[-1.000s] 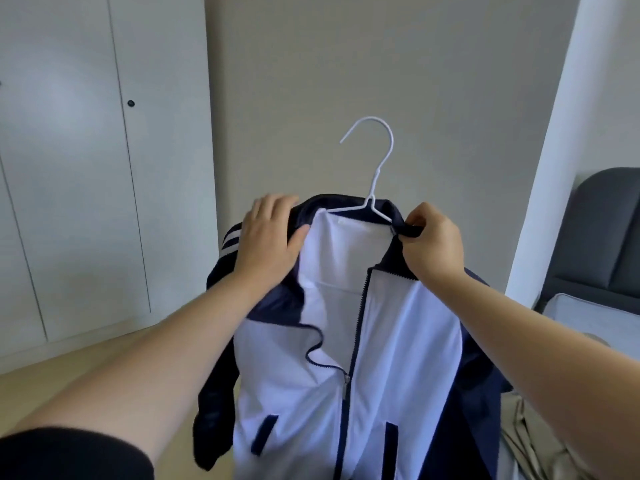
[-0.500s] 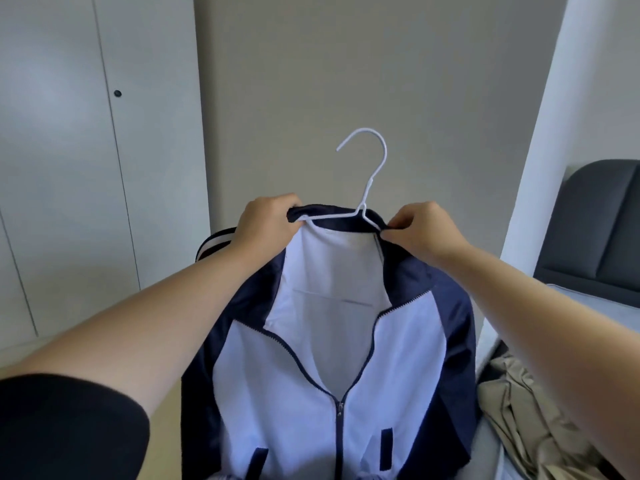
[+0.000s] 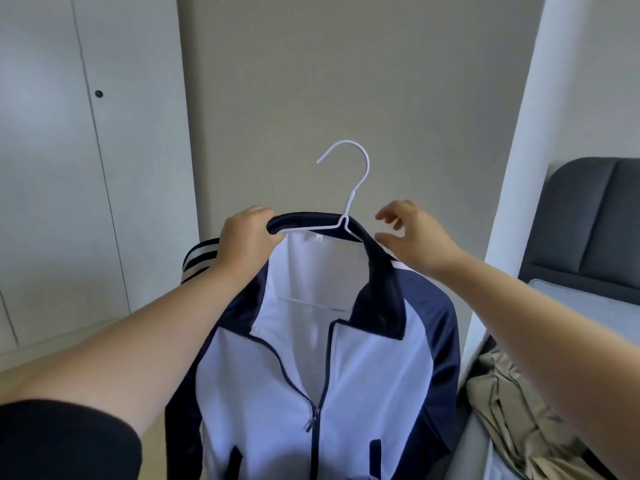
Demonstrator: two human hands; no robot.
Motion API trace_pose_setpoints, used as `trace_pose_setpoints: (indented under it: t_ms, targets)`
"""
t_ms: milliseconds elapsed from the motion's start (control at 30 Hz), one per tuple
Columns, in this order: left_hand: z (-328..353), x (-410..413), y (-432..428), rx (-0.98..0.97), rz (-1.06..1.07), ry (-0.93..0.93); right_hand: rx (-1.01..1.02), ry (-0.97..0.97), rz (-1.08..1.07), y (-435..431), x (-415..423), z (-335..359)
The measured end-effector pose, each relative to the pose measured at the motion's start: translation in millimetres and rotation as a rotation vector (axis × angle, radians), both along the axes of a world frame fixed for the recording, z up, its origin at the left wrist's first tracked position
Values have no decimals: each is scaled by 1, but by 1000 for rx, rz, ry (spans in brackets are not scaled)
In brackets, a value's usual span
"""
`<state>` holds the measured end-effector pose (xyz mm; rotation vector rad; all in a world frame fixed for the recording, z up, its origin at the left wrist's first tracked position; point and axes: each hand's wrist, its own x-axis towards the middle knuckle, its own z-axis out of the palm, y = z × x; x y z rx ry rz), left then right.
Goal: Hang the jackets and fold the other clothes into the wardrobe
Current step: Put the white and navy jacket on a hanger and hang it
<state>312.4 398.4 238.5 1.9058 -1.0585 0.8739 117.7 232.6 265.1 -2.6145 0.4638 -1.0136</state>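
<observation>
A white and navy zip jacket (image 3: pixel 363 368) hangs on a white wire hanger (image 3: pixel 349 188) in front of me, its zip half open. My left hand (image 3: pixel 247 239) grips the left side of the navy collar and holds the jacket up. My right hand (image 3: pixel 412 233) hovers just right of the collar with fingers spread, holding nothing. The hanger's hook points up and left, free in the air. The white wardrobe (image 3: pixel 69 168) stands at the left with its doors closed.
A beige wall is straight ahead and a white pillar (image 3: pixel 516 168) rises at the right. Behind it is a grey bed headboard (image 3: pixel 588 220). A beige garment (image 3: pixel 519 410) lies crumpled on the bed at lower right.
My right hand has let go of the collar and opened beside it. The jacket now sits squarer on the hanger, and my left hand keeps its grip.
</observation>
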Motion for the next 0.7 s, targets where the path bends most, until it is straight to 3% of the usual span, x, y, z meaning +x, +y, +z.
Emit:
trace_pose_setpoints:
  t_ms: [67,133,300,400,467,567,600,700]
  targets:
    - [0,-1,-3,-14,-5,-1,33,258,29,-2,3,5]
    - [0,-4,-8,-17,-6,24,80,355,-31,-2,9,2]
    - [12,-1,-15,108,47,15,223,-53,-186,-10,15,-14]
    - [18,-1,-11,209,95,14,230,-152,-244,-12,12,-18]
    - [24,-8,-12,155,57,50,212,-181,-270,-9,13,-18]
    - [25,-36,-20,-127,-50,38,187,-266,-314,-4,15,-11]
    - [17,-43,-23,-139,-83,-7,197,-294,-317,-3,15,-7]
    - [-26,-66,-34,351,-199,-14,222,-213,-297,1,16,-7]
